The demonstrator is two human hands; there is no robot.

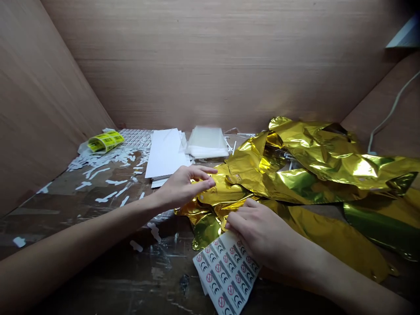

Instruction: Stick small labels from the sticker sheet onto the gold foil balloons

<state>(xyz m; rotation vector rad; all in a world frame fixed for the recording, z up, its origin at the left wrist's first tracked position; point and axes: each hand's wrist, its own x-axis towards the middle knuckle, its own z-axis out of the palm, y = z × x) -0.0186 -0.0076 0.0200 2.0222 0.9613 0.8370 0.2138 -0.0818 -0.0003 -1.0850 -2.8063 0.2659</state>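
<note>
2 hands on gold foil balloons

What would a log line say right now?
left hand: on gold foil balloon | right hand: on balloon, beside printed sticker sheet

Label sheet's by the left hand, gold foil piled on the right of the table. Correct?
Not quite: the label sheet is by the right hand, not the left hand, as the head view shows. The gold foil is piled on the right of the table, as you said.
</note>
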